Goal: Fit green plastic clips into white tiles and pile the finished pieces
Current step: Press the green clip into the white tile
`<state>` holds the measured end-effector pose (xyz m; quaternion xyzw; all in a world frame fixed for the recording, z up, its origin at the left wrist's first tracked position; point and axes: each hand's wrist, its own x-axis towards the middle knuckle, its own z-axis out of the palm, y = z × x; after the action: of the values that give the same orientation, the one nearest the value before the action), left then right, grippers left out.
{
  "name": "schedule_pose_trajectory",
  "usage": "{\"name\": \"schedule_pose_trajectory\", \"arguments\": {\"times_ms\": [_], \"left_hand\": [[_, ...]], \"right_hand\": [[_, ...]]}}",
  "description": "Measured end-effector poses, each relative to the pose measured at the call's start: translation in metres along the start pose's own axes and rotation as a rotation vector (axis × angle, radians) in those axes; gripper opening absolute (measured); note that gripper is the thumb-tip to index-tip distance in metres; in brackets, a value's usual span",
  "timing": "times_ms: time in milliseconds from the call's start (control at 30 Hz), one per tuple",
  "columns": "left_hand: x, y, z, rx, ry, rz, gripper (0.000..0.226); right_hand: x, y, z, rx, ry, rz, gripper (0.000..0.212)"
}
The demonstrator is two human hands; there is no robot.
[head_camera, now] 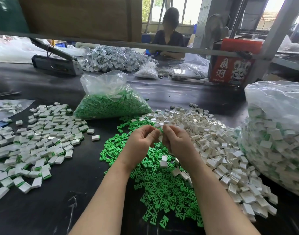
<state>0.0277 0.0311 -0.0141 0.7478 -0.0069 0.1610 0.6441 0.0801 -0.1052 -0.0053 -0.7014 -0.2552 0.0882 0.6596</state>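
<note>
Green clips (160,187): matt plastic. White tiles (218,146): glossy smooth plastic. Bags (277,106): thin clear crinkled plastic film. Surface (64,200): dark, smooth, slightly shiny, scuffed.

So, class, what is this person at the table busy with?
A person is assembling small parts on a dark table. The left hand and right hand meet above the loose green clips, fingers curled round something small. Empty white tiles lie to the right, finished pieces to the left.
</note>
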Motion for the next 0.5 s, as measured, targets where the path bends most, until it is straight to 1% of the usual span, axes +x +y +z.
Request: {"name": "schedule_pose_trajectory", "arguments": {"times_ms": [133, 233, 333, 400, 500], "left_hand": [[-0.0004, -0.0019, 0.0040, -0.076, -0.048, -0.094, 0.031], [-0.0015, -0.0034, 0.0067, -0.090, -0.096, -0.120, 0.030], [-0.0013, -0.0031, 0.0065, -0.096, -0.093, -0.121, 0.029], [-0.0009, -0.0037, 0.0056, -0.048, -0.089, -0.119, 0.029], [-0.0009, -0.0043, 0.0049, 0.021, -0.098, -0.097, 0.030]], "right_hand": [[0.0008, 0.0025, 0.0014, -0.015, 0.025, -0.027, 0.036], [0.0014, 0.0034, 0.0010, -0.040, 0.011, -0.032, 0.037], [0.0022, 0.0051, 0.0018, -0.227, 0.006, -0.053, 0.040], [0.0021, 0.0059, 0.0021, -0.376, 0.014, -0.085, 0.040], [0.0019, 0.0068, 0.0021, -0.452, 0.017, -0.115, 0.041]]}}
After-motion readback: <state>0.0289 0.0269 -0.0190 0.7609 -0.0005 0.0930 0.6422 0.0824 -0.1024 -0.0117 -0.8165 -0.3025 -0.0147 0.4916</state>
